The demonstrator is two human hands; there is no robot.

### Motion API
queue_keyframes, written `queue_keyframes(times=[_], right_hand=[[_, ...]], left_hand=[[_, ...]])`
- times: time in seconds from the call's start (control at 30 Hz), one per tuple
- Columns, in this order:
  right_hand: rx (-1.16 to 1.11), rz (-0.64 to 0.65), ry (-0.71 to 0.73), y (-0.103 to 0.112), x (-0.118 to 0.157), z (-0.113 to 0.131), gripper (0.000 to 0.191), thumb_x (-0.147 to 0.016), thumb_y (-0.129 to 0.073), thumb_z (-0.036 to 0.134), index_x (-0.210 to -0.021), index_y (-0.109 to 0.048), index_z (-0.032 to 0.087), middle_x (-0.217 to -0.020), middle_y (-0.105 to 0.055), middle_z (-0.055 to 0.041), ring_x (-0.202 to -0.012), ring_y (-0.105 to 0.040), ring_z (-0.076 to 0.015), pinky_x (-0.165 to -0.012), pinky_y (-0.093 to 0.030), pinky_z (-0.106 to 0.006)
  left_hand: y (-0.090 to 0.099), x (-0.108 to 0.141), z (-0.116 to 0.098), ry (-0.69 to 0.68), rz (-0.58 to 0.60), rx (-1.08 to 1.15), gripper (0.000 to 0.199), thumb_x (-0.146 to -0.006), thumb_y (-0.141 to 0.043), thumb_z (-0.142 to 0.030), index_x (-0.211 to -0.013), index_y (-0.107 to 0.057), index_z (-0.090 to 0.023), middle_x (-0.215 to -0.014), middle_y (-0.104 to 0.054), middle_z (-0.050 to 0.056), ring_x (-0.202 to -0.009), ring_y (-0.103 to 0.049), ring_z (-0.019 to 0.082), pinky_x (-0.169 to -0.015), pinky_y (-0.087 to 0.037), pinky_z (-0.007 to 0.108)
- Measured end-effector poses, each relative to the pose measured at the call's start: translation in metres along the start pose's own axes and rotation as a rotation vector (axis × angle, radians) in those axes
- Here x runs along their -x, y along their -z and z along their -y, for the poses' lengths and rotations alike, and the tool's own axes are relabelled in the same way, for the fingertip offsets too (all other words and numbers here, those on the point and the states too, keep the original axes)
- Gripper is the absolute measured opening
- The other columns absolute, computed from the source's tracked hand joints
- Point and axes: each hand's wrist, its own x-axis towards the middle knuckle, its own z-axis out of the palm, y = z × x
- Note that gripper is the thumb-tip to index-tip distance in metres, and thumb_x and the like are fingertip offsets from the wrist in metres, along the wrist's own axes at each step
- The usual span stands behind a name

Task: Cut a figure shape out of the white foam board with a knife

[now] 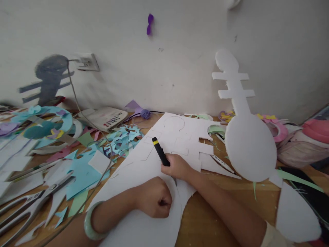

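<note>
Right-hand fingers (165, 168) grip a slanting black handle (161, 152), yellow-banded end (155, 141) up-left.

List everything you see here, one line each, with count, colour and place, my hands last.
Marked sheet: one, white, centre.
Handheld tool: one, black with yellow band, centre.
Long-necked cutout: one, white, standing at right.
Similar shape: one, grey, back left.
Scissors: one pair, silver, front left.
Paper scraps: many, mixed colours, mainly left.
Keypad device: one, white, back left.
Yarn ball: one, purple, back centre.
Wall piece: one, purple, above centre.
Socket: one, white, on wall.
Plugged cable: one, grey, left.
Pouch: one, pinkish, right.
Flat object: one, black, right.
Table: one, brown, underneath.
Wall: one, pale grey, behind.
Bangle: one, pale green, front left.
Left hand: one, curled, over the sheet.
Right hand: one, holding the tool.
</note>
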Motion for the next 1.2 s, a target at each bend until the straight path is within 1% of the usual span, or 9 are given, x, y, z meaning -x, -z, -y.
queue_keyframes(times=[0.07,0.27,0.4,0.57,0.7,0.87,0.97,1.1,1.2], right_hand=[[-0.043,-0.006,0.016,-0.001,0.000,-0.002,0.017,-0.069,-0.065,0.021,-0.067,-0.048,0.021,-0.063,-0.049,0.0035,-0.059,-0.044,-0.0131,-0.055,-0.030,-0.026],[-0.220,-0.103,0.009,0.000,-0.007,-0.016,0.005,-0.081,-0.050,0.020,-0.079,-0.046,0.021,-0.064,-0.044,0.0046,-0.056,-0.041,-0.0110,-0.052,-0.036,-0.023],[-0.220,-0.086,0.022,0.000,-0.006,-0.015,0.008,-0.076,-0.058,0.019,-0.076,-0.050,0.020,-0.064,-0.047,0.0046,-0.058,-0.043,-0.0113,-0.053,-0.035,-0.023],[-0.203,-0.079,0.014,0.001,-0.003,-0.011,0.007,-0.076,-0.057,0.022,-0.075,-0.050,0.020,-0.064,-0.047,0.0045,-0.059,-0.043,-0.0118,-0.054,-0.034,-0.025],[-0.162,-0.034,0.035,0.002,-0.003,-0.008,0.008,-0.074,-0.060,0.023,-0.077,-0.052,0.020,-0.067,-0.053,0.0031,-0.063,-0.047,-0.0134,-0.059,-0.036,-0.026],[-0.094,-0.003,0.031,0.002,-0.006,-0.004,0.014,-0.070,-0.063,0.022,-0.069,-0.049,0.021,-0.063,-0.051,0.0036,-0.061,-0.044,-0.0130,-0.057,-0.032,-0.026],[-0.121,0.011,0.017,0.001,-0.009,-0.006,0.015,-0.070,-0.062,0.023,-0.067,-0.048,0.021,-0.061,-0.048,0.0045,-0.058,-0.043,-0.0118,-0.054,-0.030,-0.025],[-0.215,0.011,-0.003,0.001,-0.012,-0.012,0.009,-0.077,-0.055,0.025,-0.074,-0.048,0.021,-0.061,-0.045,0.0053,-0.054,-0.043,-0.0108,-0.050,-0.033,-0.024],[-0.223,0.003,0.004,0.001,-0.012,-0.014,0.010,-0.074,-0.059,0.025,-0.073,-0.049,0.020,-0.062,-0.046,0.0049,-0.056,-0.043,-0.0109,-0.051,-0.032,-0.023]], left_hand=[[-0.001,0.001,0.001,-0.016,-0.018,0.007,0.032,-0.053,-0.050,-0.003,-0.047,-0.025,-0.021,-0.044,-0.019,-0.009,-0.041,-0.015,0.008,-0.042,-0.018,0.027],[-0.004,0.001,0.002,0.000,0.017,-0.023,0.034,-0.052,-0.052,-0.002,-0.047,-0.025,-0.021,-0.044,-0.020,-0.010,-0.039,-0.016,0.007,-0.041,-0.019,0.026],[-0.003,0.001,0.002,0.000,0.002,-0.015,0.035,-0.052,-0.052,-0.002,-0.047,-0.023,-0.021,-0.045,-0.018,-0.010,-0.040,-0.015,0.007,-0.042,-0.019,0.026],[-0.001,0.000,0.000,0.019,0.021,-0.021,0.036,-0.053,-0.053,-0.002,-0.047,-0.023,-0.021,-0.045,-0.018,-0.010,-0.042,-0.013,0.008,-0.043,-0.019,0.027],[0.000,0.000,-0.001,0.025,0.022,-0.018,0.036,-0.053,-0.053,-0.001,-0.047,-0.023,-0.021,-0.045,-0.018,-0.010,-0.042,-0.014,0.008,-0.044,-0.019,0.027],[-0.001,0.000,-0.001,0.011,0.013,-0.001,0.036,-0.053,-0.052,0.001,-0.047,-0.023,-0.021,-0.046,-0.019,-0.010,-0.042,-0.014,0.008,-0.043,-0.019,0.027],[-0.001,0.001,-0.001,0.010,0.008,-0.014,0.037,-0.053,-0.051,0.000,-0.047,-0.022,-0.021,-0.046,-0.019,-0.010,-0.042,-0.013,0.008,-0.043,-0.019,0.028],[-0.002,0.001,0.000,-0.009,-0.007,-0.009,0.035,-0.053,-0.051,-0.001,-0.047,-0.023,-0.022,-0.045,-0.020,-0.009,-0.042,-0.014,0.008,-0.043,-0.019,0.028],[-0.003,0.001,0.002,-0.013,-0.005,-0.019,0.035,-0.054,-0.050,-0.002,-0.048,-0.022,-0.022,-0.045,-0.019,-0.009,-0.042,-0.014,0.009,-0.042,-0.019,0.028]])
